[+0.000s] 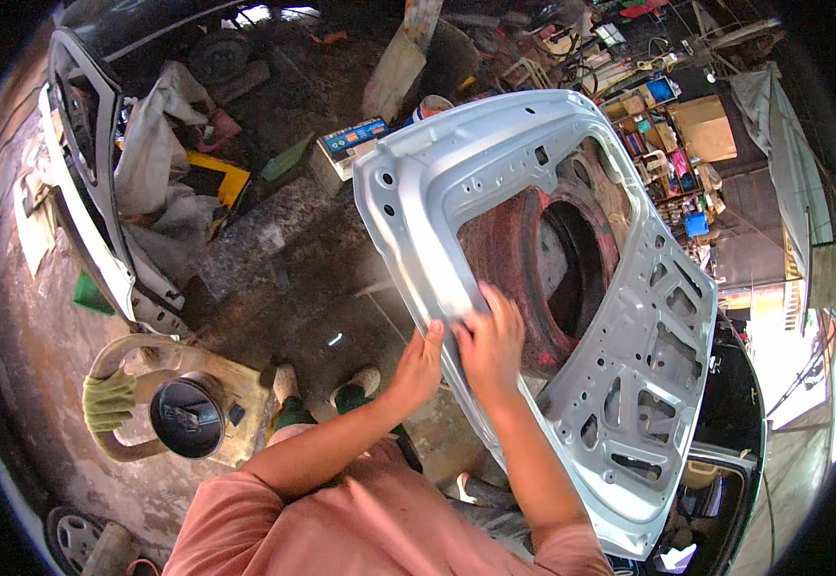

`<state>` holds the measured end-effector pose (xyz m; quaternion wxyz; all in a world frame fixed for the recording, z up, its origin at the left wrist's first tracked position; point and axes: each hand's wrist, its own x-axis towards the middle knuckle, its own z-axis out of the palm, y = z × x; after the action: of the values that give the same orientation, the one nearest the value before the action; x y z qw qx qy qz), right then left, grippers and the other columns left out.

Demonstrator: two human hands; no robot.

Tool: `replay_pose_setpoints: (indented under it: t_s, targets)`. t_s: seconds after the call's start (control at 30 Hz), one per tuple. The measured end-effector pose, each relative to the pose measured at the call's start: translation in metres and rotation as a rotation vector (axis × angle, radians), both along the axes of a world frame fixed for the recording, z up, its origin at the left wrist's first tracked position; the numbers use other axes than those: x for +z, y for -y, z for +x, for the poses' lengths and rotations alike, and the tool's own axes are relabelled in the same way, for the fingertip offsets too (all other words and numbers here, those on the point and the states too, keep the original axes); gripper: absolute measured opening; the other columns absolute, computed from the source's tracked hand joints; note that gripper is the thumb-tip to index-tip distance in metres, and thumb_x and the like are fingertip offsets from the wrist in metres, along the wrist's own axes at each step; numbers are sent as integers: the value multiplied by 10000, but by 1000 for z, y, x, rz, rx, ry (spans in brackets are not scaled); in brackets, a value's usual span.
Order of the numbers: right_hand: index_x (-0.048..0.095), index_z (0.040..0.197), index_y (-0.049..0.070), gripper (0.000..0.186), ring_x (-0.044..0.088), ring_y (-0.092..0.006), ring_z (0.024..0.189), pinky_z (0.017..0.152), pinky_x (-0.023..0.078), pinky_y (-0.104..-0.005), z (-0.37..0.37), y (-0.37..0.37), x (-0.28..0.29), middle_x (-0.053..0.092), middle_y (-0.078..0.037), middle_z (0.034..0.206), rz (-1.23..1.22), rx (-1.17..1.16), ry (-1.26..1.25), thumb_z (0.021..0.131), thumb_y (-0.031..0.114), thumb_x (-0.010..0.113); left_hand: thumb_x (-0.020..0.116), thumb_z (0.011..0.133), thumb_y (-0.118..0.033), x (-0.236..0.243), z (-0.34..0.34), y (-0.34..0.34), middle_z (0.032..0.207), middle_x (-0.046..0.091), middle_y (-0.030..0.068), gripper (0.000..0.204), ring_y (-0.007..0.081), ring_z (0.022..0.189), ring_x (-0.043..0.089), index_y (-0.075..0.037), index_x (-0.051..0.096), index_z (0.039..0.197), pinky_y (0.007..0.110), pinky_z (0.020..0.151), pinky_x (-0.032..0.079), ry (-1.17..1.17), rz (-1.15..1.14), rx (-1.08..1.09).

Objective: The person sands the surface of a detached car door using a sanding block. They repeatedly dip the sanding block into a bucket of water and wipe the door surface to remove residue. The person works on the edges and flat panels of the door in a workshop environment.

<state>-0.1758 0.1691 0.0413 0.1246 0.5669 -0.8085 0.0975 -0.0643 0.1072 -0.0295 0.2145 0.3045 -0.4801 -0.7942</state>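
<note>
A bare silver car tailgate (447, 274), with a window opening and a panel full of cutouts, stands tilted in front of me and to the right. My left hand (418, 367) grips the outer edge of its near window pillar, thumb up; the other fingers are partly hidden behind the edge. Just right of it, my right hand (493, 346) wraps over the same pillar, thumb toward the outer edge and fingers reaching to the window opening. Whether anything thin lies under that palm I cannot tell. Through the opening shows a worn, reddish tyre (533, 288), behind the tailgate.
At left, a dark round container (188, 415) sits on a stained plastic chair (236, 379) with a yellow-green cloth (109, 398) over its arm. Farther left leans a car door frame (92, 163). A boxed item (353, 136) lies beyond the tailgate; cluttered shelves (668, 154) stand far right.
</note>
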Motion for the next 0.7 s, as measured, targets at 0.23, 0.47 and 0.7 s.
replay_pose_setpoints:
  t_s: [0.23, 0.47, 0.7]
  targets:
    - [585, 1003, 71, 261, 519, -391, 1396, 1185, 374, -611, -2, 92, -5, 537, -161, 1520, -47, -12, -5, 906, 201, 789, 303, 1165, -533, -6, 3, 2, 1530, 538, 261, 717, 396, 1439, 498, 51, 388, 1572, 419, 1210, 358, -40, -58, 35]
    - [565, 973, 100, 327, 495, -408, 1443, 1190, 352, -637, 11, -111, 2, 506, -190, 1568, 90, -100, 57, 848, 184, 855, 318, 1168, -518, -5, 0, -2, 1475, 572, 275, 685, 364, 1402, 529, 43, 417, 1547, 418, 1181, 383, -9, 9, -22]
    - [630, 1080, 52, 283, 455, -411, 1455, 1201, 336, -644, -7, 83, -11, 484, -192, 1576, -28, -6, 45, 912, 219, 785, 307, 1169, -523, 10, 2, -5, 1475, 571, 276, 701, 356, 1396, 531, 62, 429, 1535, 413, 1179, 383, 2, -3, 69]
